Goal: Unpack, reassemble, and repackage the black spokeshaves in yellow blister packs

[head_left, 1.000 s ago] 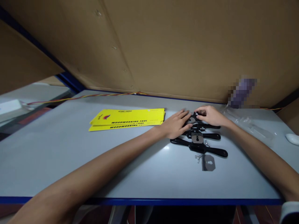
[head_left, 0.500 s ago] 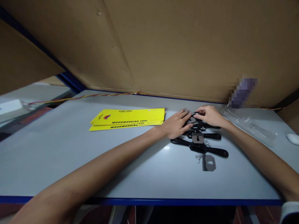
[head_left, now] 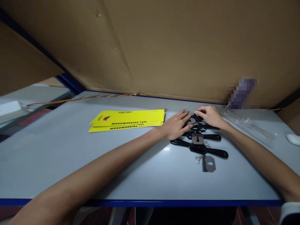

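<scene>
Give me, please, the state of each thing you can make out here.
Left bare hand: open, palm down.
Right bare hand: fingers bent, grip unclear.
Nearest black two-handled tool: lying on the grey table, no blade showing.
Second-nearest black two-handled tool: square steel blade lying across its middle.
Loose grey steel blade: lying flat.
Silver winged screw beside it: loose.
Yellow rectangular cards: stacked, edges offset.
Clear plastic packaging: lying on the table.

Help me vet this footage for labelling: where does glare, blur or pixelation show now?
Head view: glare on the tabletop beside the nearest spokeshave; head view: small print on the yellow cards blurred; head view: pixelation covers a purplish patch, back right.
</scene>
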{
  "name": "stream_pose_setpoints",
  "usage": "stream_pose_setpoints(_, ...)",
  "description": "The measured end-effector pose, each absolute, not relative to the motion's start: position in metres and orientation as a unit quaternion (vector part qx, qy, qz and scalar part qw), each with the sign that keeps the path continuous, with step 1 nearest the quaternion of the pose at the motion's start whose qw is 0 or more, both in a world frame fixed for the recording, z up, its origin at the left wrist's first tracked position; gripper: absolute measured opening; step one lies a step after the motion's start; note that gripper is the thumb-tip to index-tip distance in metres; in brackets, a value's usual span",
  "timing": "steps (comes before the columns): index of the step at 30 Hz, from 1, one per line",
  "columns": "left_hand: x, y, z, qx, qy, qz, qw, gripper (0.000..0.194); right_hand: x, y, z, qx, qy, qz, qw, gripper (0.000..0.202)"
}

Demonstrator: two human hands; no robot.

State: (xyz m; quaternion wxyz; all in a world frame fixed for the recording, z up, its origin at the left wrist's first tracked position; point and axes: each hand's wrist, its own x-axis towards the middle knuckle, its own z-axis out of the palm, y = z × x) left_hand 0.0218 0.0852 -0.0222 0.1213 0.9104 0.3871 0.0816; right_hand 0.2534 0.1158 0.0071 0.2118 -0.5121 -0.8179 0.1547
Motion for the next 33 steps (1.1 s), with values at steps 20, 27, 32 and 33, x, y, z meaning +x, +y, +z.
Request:
stream_pose_setpoints(20, 0.024, 0.083, -0.018, 0.908, 0.396, 0.069, 0.122, 0.082, 0.261, 0.115, 0.005, -0.445, -0.826, 0.245, 0.245, 0.030)
stream_pose_setpoints(27, 0.023, 0.084, -0.020, 0.908, 0.392, 0.077, 0.124, 0.082, 0.264, 0.113, 0.018, -0.398, -0.822, 0.303, 0.271, 0.032)
stream_pose_setpoints(32, 0.024, 0.083, -0.019, 0.907, 0.396, 0.071, 0.123, 0.083, 0.266, 0.106, 0.036, -0.392, -0.825, 0.295, 0.282, 0.027)
stream_pose_setpoints(33, 0.024, 0.083, -0.019, 0.907, 0.396, 0.069, 0.123, 0.084, 0.267, 0.104, 0.041, -0.392, -0.827, 0.302, 0.267, 0.026)
